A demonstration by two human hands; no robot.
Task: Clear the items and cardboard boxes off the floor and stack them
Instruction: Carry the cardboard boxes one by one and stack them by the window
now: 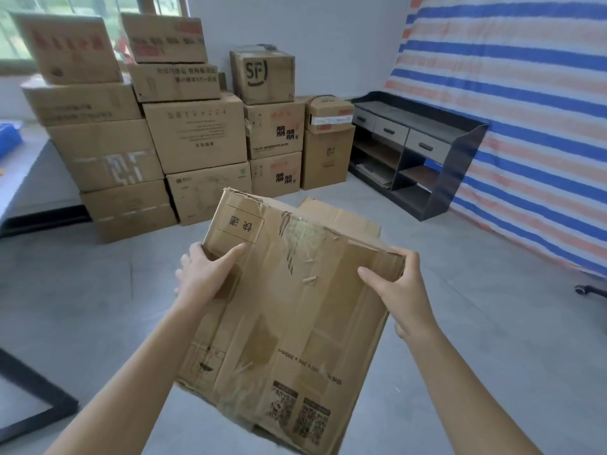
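I hold a worn, flattened cardboard box [289, 307] with torn tape and printed codes, lifted off the floor in front of me. My left hand [205, 274] grips its left edge, thumb on top and fingers underneath. On the right edge, my right hand [399, 284] grips the same way. Another flat piece of cardboard [341, 215] lies on the floor just behind it. A stack of sealed cardboard boxes [184, 126] stands against the far wall, several rows high.
A dark low cabinet with drawers [410, 149] stands at the right against a striped tarp [525, 110]. A grey table [29, 178] is at the left, a black frame [36, 399] at bottom left. A chair caster [588, 289] shows at right.
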